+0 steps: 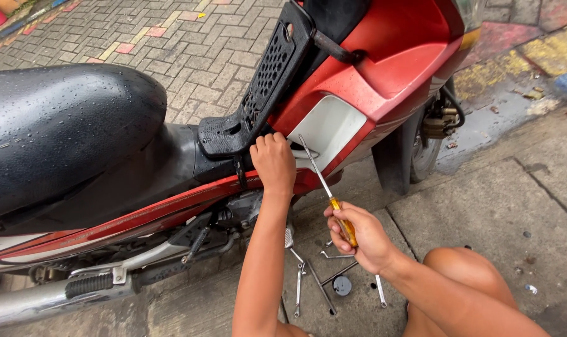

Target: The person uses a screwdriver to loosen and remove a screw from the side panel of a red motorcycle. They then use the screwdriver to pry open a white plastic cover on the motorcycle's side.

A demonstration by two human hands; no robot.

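Nearest the camera: a bare knee [464,274] at bottom right, and both forearms reaching fwd from the bottom edge.

Right hand [358,237] is clamped round the yellow handle of a screwdriver [330,196]. Shaft runs up and to the left, tip resting at the lower edge of the white panel [327,128] on the motorbike's side, just beside the left hand.

On the concrete pavement [483,206] under the hands lie loose tools [321,281]: a few thin metal wrenches and bars, plus a small round dark cap [342,285] among them. They lie close together, some crossing.

Left hand [273,161] sits further up, fingers curled shut on the edge of the bodywork where the black plastic cover [258,93] meets the red fairing [383,62]. What exactly it pinches is hidden by the knuckles; can't tell.

Motorbike fills the left and centre. Black seat [65,131] at left is wet w/ water drops. Below it a red side strip, then the engine area, a footpeg [87,284] and the chrome exhaust pipe [40,306] at bottom left.

Further back, right of the fairing: the wheel [424,156] w/ brake parts beside it, standing on wet ground. Beyond that, brick paving [190,50] w/ some coloured bricks, and painted patches at top right.
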